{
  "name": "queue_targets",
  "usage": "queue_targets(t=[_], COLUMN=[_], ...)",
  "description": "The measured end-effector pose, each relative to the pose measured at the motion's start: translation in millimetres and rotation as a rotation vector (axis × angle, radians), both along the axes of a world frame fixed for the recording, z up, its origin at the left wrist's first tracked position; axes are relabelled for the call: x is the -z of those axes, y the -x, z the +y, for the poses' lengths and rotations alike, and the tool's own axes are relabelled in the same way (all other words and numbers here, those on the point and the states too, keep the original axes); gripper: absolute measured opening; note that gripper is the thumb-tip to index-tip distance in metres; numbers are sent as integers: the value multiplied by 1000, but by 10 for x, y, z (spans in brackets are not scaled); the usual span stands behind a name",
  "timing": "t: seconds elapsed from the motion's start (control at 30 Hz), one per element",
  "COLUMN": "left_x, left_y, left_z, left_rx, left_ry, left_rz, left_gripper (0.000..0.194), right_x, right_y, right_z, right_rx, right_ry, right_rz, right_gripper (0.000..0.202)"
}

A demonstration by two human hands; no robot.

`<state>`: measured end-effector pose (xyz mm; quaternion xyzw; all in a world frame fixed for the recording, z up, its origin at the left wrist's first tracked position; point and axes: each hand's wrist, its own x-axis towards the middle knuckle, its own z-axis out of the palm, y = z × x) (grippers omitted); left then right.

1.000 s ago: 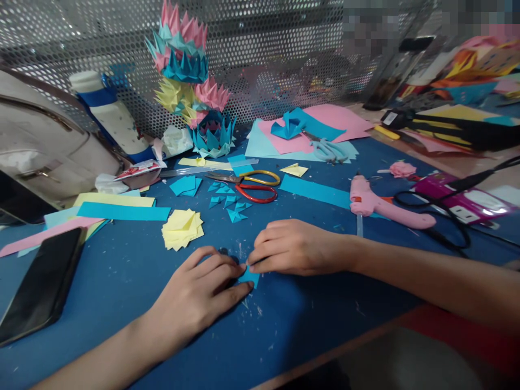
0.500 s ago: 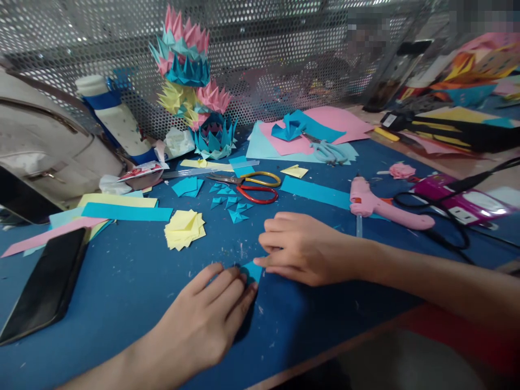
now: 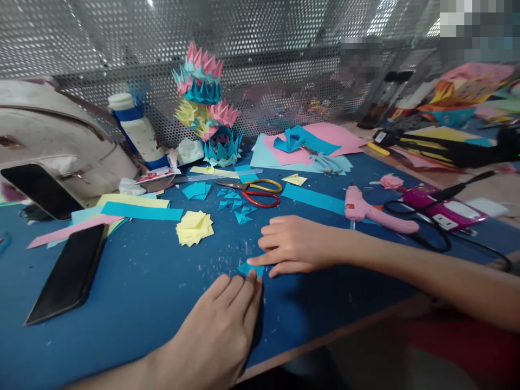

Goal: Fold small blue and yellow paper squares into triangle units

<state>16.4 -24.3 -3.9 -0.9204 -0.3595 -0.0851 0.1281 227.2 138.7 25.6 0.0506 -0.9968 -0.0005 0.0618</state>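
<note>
on the table [image 3: 134,287], the right hand [image 3: 293,245], loosely spread, and left hand [image 3: 225,320] touch a small blue paper [image 3: 245,268], apparently to hold it flat; whether the left pinches, i cannot tell.

Left hand [image 3: 219,319] and right hand [image 3: 294,244] on my feed both bare, fingers slender. Left forearm [image 3: 138,372] and right forearm [image 3: 406,265] bare too, slim, narrowing at wrists. Blurred red patch [image 3: 459,346] below right forearm: I can't tell whether clothing or seat.
</note>
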Motion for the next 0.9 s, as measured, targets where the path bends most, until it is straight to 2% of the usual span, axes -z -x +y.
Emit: queue_targets(t=[0.17, 0.3, 0.4, 0.5, 0.67, 0.8, 0.9], left_x=[-51, -62, -42, -32, -36, -3, 20], left_y=[-17, -26, 8, 72, 160, 164, 147], left_z=[-17, -32, 8, 120, 347, 471, 535], left_rx=[-20, -14, 8, 21, -135, -251, -288], left_ry=[77, 88, 142, 223, 308, 406, 478], left_rz=[68, 45, -94, -260, -477, -575, -624], left_gripper=[58, 57, 51, 39, 13, 23, 23], right_x=[-29, -54, -36, 41, 185, 221, 234], right_y=[232, 389, 389, 293, 162, 169, 169], right_z=[33, 50, 52, 54, 55, 40, 15], right_rx=[-89, -122, -115, -84, 44, 95, 139], right_ry=[2, 31, 72, 200, 391, 458, 496], right_rz=[-13, -32, -37, -17, 55, 87, 122], right_gripper=[38, 34, 35, 40, 52, 38, 30])
